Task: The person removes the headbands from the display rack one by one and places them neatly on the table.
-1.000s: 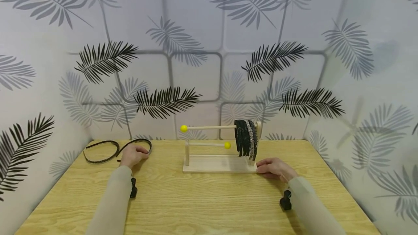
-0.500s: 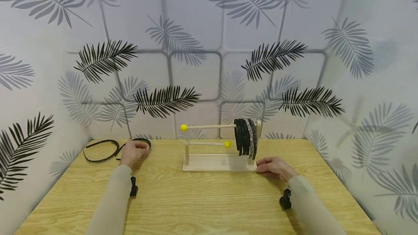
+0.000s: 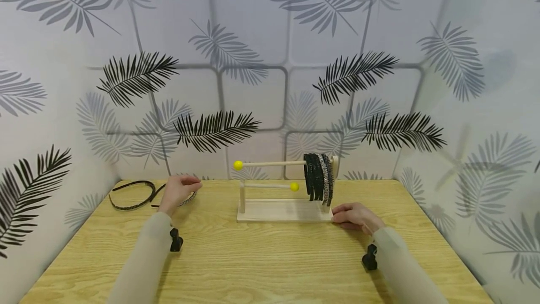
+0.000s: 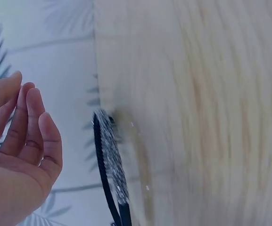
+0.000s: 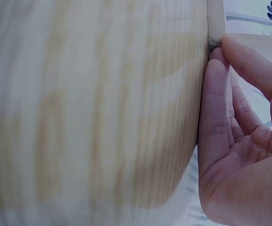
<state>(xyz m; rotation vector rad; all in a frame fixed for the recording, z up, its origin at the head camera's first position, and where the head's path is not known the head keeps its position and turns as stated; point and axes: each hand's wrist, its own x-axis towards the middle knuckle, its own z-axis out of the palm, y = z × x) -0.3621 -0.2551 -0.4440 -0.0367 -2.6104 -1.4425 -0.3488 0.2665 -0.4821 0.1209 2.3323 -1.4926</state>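
Observation:
My left hand (image 3: 175,196) is above the table's left side, fingers loosely bent with nothing between them. Beside and partly behind it lies a dark headband (image 3: 190,199); the left wrist view shows its glittery silver band (image 4: 112,155) apart from the fingers. Farther left is another thin black headband (image 3: 126,209). A wooden headband stand (image 3: 274,211) is at centre right, with several black and silver headbands (image 3: 315,177) hanging at the right end of its upper rod. My right hand (image 3: 356,217) holds the right end of the base, thumb and index finger at the corner (image 5: 216,43).
Yellow balls cap the upper rod (image 3: 238,165) and the lower rod (image 3: 294,186) of the stand. The lower rod carries no headbands. The wooden table (image 3: 261,262) meets leaf-patterned walls (image 3: 270,97) at the back and sides.
My left hand has left the nearer headband, rising and shifting slightly right, and its fingers are off the band. My right hand stays at the stand's base.

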